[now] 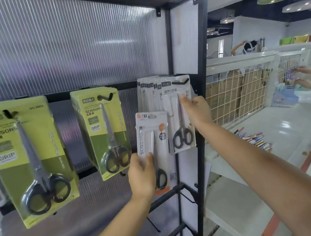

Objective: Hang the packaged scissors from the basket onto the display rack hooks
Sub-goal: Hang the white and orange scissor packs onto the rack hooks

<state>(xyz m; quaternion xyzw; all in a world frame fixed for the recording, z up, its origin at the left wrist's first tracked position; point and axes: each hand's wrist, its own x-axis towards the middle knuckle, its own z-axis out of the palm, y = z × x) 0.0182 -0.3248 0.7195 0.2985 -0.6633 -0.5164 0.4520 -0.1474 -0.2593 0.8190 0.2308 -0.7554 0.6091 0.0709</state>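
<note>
Broadly, the black display rack (197, 91) with its ribbed translucent back panel fills the view; two stacks of green scissor packs (25, 157) hang on hooks at left, a row of white packs (179, 114) at the right-hand hook (180, 82). The right hand (197, 111) presses its fingers on the front white pack, seemingly steadying it, though the thumb is hidden. The left hand (142, 175) grips a white-and-orange scissors pack (153, 148) by its lower part, below and left of that hook, not yet hung. To do this well, I'd lift it until its hang hole meets the hook tip, then slide it back squarely. Beyond lies a pale shelf and wire basket wall (238, 95), pens scattered nearby; the supply basket isn't visible.
</note>
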